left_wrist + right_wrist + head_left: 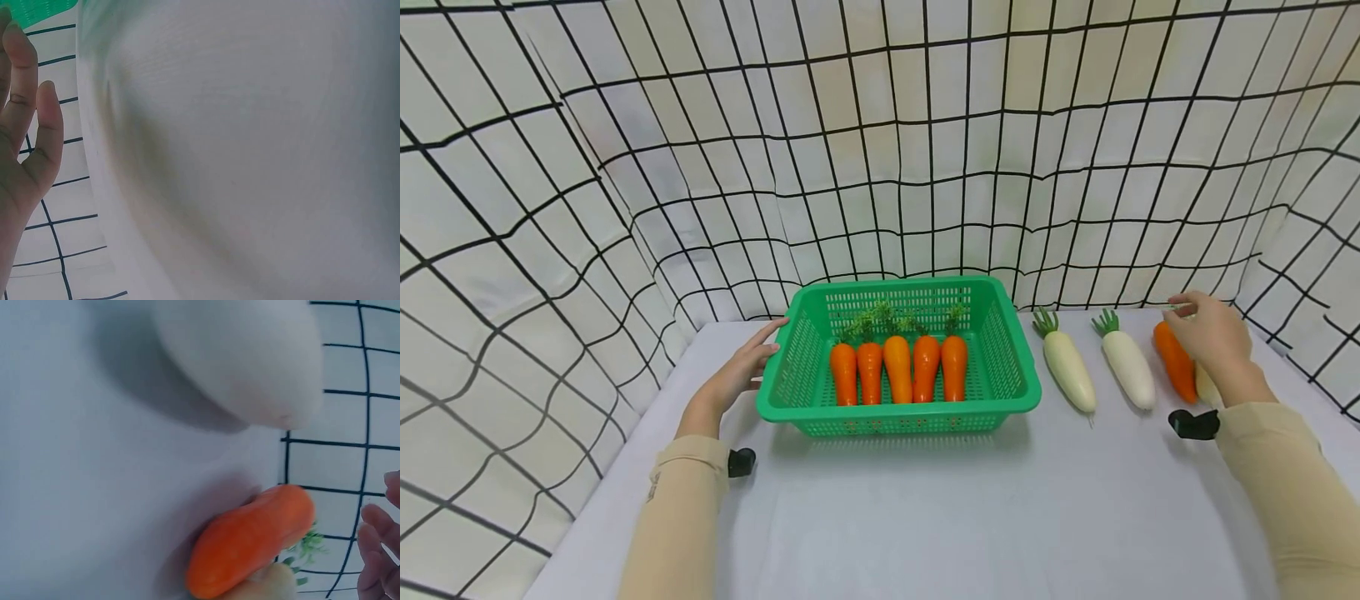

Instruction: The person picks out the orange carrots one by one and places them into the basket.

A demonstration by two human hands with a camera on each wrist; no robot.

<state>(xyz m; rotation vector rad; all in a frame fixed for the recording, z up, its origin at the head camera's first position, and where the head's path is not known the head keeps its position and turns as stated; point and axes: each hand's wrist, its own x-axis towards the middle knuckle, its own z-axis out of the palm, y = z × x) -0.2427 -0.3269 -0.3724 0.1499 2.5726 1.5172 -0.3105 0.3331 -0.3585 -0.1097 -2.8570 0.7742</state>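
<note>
My left hand [737, 375] rests its fingertips against the left rim of a green plastic basket [898, 414], fingers fairly straight. Several orange carrots [897, 369] with leafy green tops lie side by side inside. On the right, my right hand [1213, 337] is over the top end of a loose carrot [1175, 362], its fingers loosely bent. In the right wrist view those fingers [378, 544] stand apart from the carrot [250, 544], with nothing between them. A white radish [1207, 387] beside that carrot is mostly hidden under the right hand.
Two more white radishes with green stems lie between basket and carrot: one radish [1069, 371] near the basket, another radish [1127, 371] farther right. A white cloth [887, 517] covers the table. Black wire grid [925, 183] over white sheeting encloses the back and sides.
</note>
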